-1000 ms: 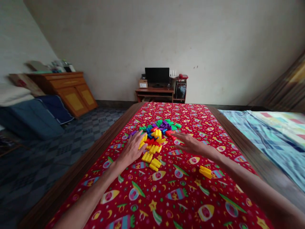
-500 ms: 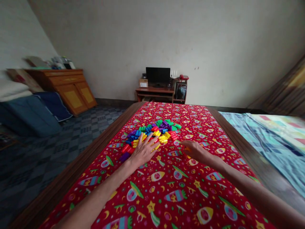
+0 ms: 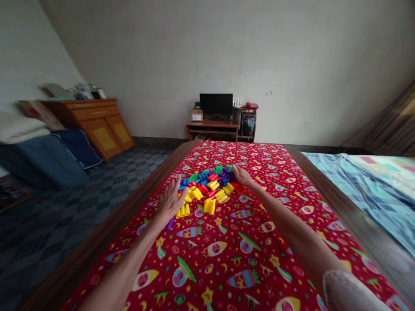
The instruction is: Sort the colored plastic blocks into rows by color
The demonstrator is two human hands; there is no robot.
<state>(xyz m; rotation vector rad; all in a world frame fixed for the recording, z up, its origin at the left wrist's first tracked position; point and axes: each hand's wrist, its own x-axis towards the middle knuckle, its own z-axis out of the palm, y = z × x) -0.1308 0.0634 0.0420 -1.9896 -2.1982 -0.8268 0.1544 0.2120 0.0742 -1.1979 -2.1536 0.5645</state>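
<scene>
A loose heap of plastic building pieces with rounded ridges lies on the red patterned cloth (image 3: 214,268). Yellow pieces (image 3: 209,206) are at its near side, blue pieces (image 3: 203,176) and purple pieces (image 3: 226,172) farther back, with red and green ones among them. At the heap's left edge is my left hand (image 3: 170,199), fingers stretched and spread, partly covering pieces there. A purple piece (image 3: 170,223) shows beside its wrist. My right hand (image 3: 244,177) lies along the right edge, fingers extended forward, by green and red pieces. Neither hand grips anything visible.
The cloth covers a long table with dark wooden edges (image 3: 152,172). A bed with pale bedding (image 3: 359,190) stands on the right. Beyond the far end is a desk (image 3: 212,124) with a monitor (image 3: 216,103). A wooden cabinet (image 3: 100,125) stands at left.
My left hand has moved left off the middle of the heap to its left edge. My right hand has gone forward and left to the right edge. More yellow pieces show at the front.
</scene>
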